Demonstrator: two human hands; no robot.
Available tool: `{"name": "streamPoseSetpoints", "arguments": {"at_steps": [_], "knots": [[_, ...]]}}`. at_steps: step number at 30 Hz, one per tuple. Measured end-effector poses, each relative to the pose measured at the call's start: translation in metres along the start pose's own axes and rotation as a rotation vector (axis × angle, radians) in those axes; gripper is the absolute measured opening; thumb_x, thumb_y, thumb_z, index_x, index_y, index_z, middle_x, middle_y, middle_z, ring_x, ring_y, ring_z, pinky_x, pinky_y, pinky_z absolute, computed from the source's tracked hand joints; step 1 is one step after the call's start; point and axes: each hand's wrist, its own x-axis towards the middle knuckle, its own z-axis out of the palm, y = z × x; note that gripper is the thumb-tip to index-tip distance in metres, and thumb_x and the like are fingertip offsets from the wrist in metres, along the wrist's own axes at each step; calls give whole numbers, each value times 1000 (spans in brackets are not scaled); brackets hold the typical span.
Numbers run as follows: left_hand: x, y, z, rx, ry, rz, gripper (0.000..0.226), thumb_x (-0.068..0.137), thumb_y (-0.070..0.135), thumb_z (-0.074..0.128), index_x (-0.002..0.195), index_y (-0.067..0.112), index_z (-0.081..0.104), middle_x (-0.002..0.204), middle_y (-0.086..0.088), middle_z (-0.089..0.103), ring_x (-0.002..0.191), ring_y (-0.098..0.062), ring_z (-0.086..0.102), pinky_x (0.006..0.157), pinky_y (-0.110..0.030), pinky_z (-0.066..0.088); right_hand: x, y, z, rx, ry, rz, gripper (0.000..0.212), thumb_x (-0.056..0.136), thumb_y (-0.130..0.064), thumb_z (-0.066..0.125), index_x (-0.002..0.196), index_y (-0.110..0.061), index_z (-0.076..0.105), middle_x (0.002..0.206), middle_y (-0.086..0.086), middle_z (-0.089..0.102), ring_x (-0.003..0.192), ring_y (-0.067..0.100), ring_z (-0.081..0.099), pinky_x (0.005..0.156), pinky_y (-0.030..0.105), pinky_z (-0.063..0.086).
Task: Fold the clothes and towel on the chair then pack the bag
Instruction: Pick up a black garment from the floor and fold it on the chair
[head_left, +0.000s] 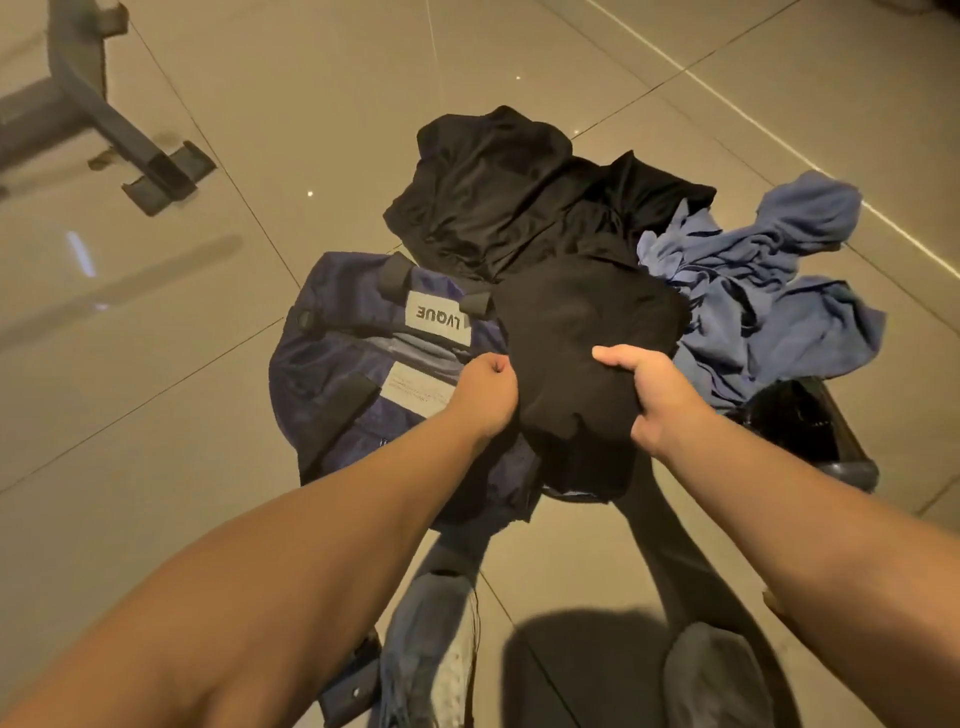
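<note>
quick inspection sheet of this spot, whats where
surface: chair, mostly covered, glossy black edge shows at right
job's things: black garment held; navy bag left of it; black clothes pile and crumpled blue cloth behind
clutter: nothing seen
hands: left hand and right hand each grip the black garment
cables: nothing seen
surroundings: tiled floor; grey metal frame far left

Your head camera, wide-angle, looks forward and steeply down. Left hand (484, 397) and right hand (657, 400) near, mid-frame.
</note>
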Motion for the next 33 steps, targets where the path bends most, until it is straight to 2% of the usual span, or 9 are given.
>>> {"name": "streamPoseSetpoints", "arguments": {"at_steps": [5,10,14,17,19,21,24,27,33], "knots": [[-2,19,38,-92,-117,-13,23,101,17,47,98,15,69,102,-7,72,96,-26,66,88,-41,56,0,-27,-21,-30,64,-50,41,81,-13,73,121,-5,70,112,17,74,97,35,74,69,42,62],[0,-1,30,148,-178,150,25,104,8,45,121,12,64,122,-4,68,105,-17,63,84,-23,47,1,-26,-26,-106,199,-193,50,70,-11,81,119,-11,69,110,11,75,91,33,74,63,39,60],[15,-35,-21,792,47,273,37,96,20,57,132,21,57,129,-5,63,120,-29,57,99,-43,49,-10,-13,0,-103,192,-351,45,78,-1,77,120,-11,67,108,7,74,89,28,73,62,35,60],[26,-52,-62,1276,-28,304,53,94,31,57,143,15,45,149,-12,48,143,-33,35,123,-50,21,-13,6,27,-95,119,-374,51,76,0,79,123,-13,67,111,5,74,93,27,73,68,36,62],[32,-64,-81,1430,-93,220,63,101,38,46,156,12,29,163,-15,33,152,-35,23,127,-54,5,-11,23,41,-207,88,-393,55,75,0,80,125,-15,64,113,-1,72,96,21,70,67,26,58],[33,-76,-94,1524,-79,208,65,104,43,41,158,12,26,164,-15,31,151,-36,25,127,-54,10,-6,39,50,-448,83,-440,54,74,-3,80,121,-18,57,113,-6,66,100,18,63,68,20,48],[31,-83,-107,1665,-30,278,54,102,46,46,146,15,46,151,-13,45,139,-35,35,120,-50,24,11,60,51,-850,97,-445,52,73,-14,78,111,-25,44,112,-1,61,110,29,59,89,33,48],[28,-88,-111,1622,0,251,47,100,42,51,140,17,52,146,-12,46,137,-34,35,120,-51,25,26,71,43,-1014,211,-413,48,75,-19,72,112,-24,42,123,10,62,118,39,56,107,51,42],[15,-104,-101,1247,-10,261,21,104,21,50,124,17,44,137,-10,51,133,-31,41,121,-56,25,50,73,28,-867,311,-356,51,77,-8,73,124,-14,53,122,12,64,112,34,61,87,31,45]]}}
